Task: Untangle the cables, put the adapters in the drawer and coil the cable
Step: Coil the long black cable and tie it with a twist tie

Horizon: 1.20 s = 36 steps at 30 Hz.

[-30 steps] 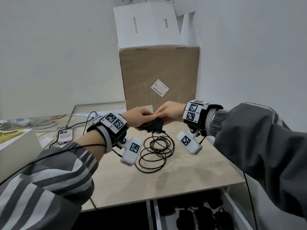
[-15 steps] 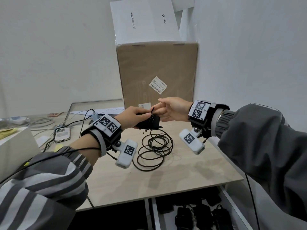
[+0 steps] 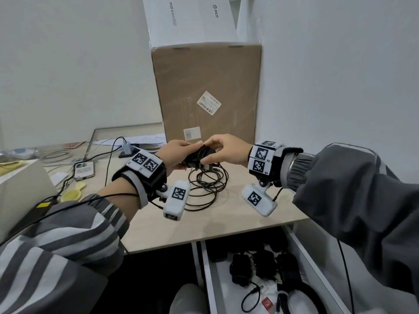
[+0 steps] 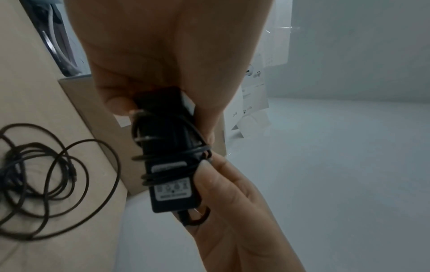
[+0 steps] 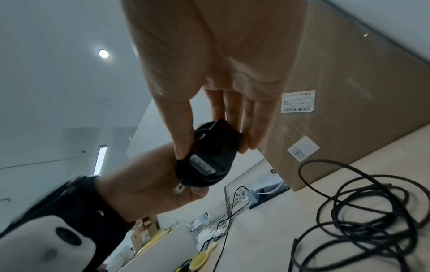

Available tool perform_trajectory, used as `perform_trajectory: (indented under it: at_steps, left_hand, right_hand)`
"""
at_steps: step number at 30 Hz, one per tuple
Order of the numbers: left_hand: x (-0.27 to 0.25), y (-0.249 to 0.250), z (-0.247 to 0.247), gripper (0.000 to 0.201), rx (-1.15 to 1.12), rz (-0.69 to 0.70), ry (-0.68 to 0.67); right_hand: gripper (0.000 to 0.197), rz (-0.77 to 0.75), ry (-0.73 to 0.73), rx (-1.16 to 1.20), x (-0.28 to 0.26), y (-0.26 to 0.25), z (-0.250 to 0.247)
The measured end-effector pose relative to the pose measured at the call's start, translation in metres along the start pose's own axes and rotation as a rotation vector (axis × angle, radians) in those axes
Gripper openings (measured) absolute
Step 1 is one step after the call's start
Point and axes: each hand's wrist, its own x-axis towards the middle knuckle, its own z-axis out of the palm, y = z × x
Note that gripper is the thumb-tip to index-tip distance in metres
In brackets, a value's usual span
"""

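Observation:
A black adapter (image 3: pixel 199 156) with its thin cable wound round it is held above the wooden table (image 3: pixel 226 220). My left hand (image 3: pixel 189 154) grips its prong end (image 5: pixel 179 188). My right hand (image 3: pixel 209 151) pinches the other end between thumb and fingers, with the thumb lying on the wound turns (image 4: pixel 170 162). A loose black cable (image 3: pixel 208 186) lies in loops on the table just below both hands. Under the table's front edge the white drawer (image 3: pixel 303 252) stands open with several black adapters (image 3: pixel 260 264) inside.
A tall cardboard box (image 3: pixel 208 91) with a white box (image 3: pixel 190 19) on top stands right behind the hands. A wall closes in the right side. A phone (image 3: pixel 85 171), other cables (image 3: pixel 108 159), a yellow object (image 3: pixel 72 193) and a white box (image 3: pixel 20 189) sit to the left.
My right hand, held slightly off the adapter half a second ago, has come back onto it. Both hands have risen a little above the loose cable.

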Motion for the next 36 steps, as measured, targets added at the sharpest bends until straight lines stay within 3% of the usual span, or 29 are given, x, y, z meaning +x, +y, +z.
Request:
perform_trajectory:
  at_steps: [5, 9, 11, 14, 18, 22, 23, 30, 33, 36]
  left_hand:
    - [-0.027, -0.009, 0.015, 0.035, -0.24, -0.043, -0.068]
    - [-0.057, -0.018, 0.034, 0.027, -0.346, -0.228, -0.185]
    - [-0.072, -0.028, 0.051, 0.032, -0.347, -0.266, -0.275]
    - [-0.087, -0.042, 0.072, 0.027, -0.355, -0.294, -0.313]
    - [-0.101, -0.065, 0.085, 0.02, -0.287, -0.377, -0.336]
    - [-0.107, -0.092, 0.091, 0.033, -0.195, -0.42, -0.4]
    - [-0.107, -0.098, 0.093, 0.037, -0.199, -0.439, -0.409]
    - [-0.11, -0.13, 0.102, 0.04, -0.209, -0.565, -0.435]
    - [-0.108, -0.14, 0.1, 0.044, -0.178, -0.587, -0.473]
    - [-0.106, -0.144, 0.093, 0.036, -0.085, -0.573, -0.436]
  right_hand:
    - [0.045, 0.07, 0.151, 0.077, -0.039, 0.014, 0.008]
    - [0.039, 0.149, 0.238, 0.202, -0.073, 0.03, 0.024]
    - [0.024, 0.167, 0.214, 0.206, -0.091, 0.032, 0.037]
    - [0.025, 0.227, 0.154, 0.15, -0.108, 0.039, 0.054]
    - [0.026, 0.411, -0.032, 0.193, -0.119, 0.059, 0.066]
    - [0.056, 0.587, -0.155, 0.232, -0.125, 0.082, 0.08]
    - [0.056, 0.609, -0.166, 0.244, -0.126, 0.086, 0.084]
    - [0.024, 0.699, -0.251, 0.273, -0.125, 0.114, 0.106]
    - [0.021, 0.727, -0.274, 0.278, -0.129, 0.129, 0.11]
    - [0.018, 0.8, -0.276, 0.242, -0.129, 0.142, 0.115]
